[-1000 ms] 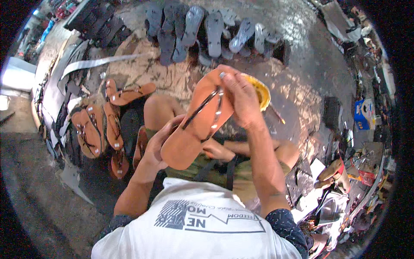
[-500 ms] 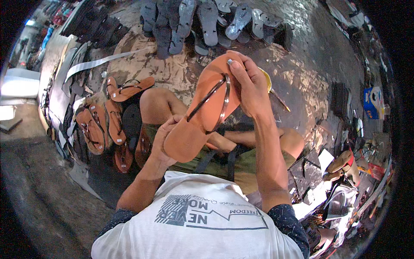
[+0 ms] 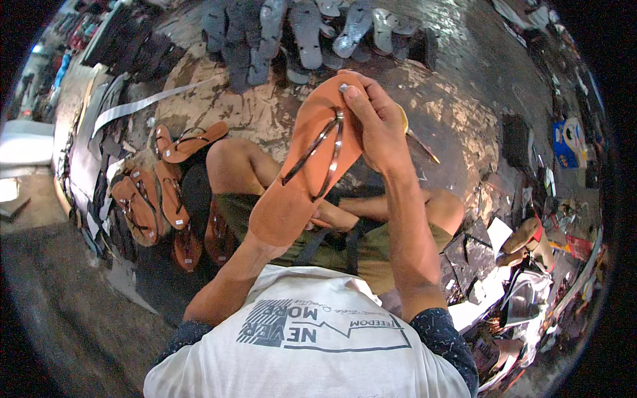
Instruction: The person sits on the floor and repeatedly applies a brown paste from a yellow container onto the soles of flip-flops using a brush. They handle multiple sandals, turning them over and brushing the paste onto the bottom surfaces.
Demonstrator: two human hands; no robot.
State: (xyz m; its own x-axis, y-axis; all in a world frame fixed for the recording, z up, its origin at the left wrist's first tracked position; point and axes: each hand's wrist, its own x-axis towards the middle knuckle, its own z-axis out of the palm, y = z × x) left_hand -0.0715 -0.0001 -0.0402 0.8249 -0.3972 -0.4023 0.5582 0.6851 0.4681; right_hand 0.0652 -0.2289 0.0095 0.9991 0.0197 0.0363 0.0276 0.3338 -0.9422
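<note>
A tan flip-flop (image 3: 315,159) with dark, shiny V-shaped straps is held up over my lap, its sole tilted and its toe end pointing away and slightly right. My right hand (image 3: 379,129) grips the toe end from the right, thumb on the top face and fingers behind. A small shiny spot shows at the thumb tip; what it is I cannot make out. At the heel, my left hand (image 3: 271,247) is under the flip-flop, its fingers hidden. Behind my right hand are a partly hidden yellow round thing (image 3: 403,119) and a thin stick (image 3: 424,149).
Several finished tan flip-flops (image 3: 174,196) lie left of my knee. Dark soles (image 3: 305,33) sit in a row at the far side. A pale strip (image 3: 149,99) crosses the floor at left. On the right are scraps, a blue box (image 3: 568,142) and brown footwear (image 3: 527,242).
My left hand has slid from the heel's left edge to underneath it, so its fingers no longer show. The right hand keeps its grip; the whole view has shifted slightly.
</note>
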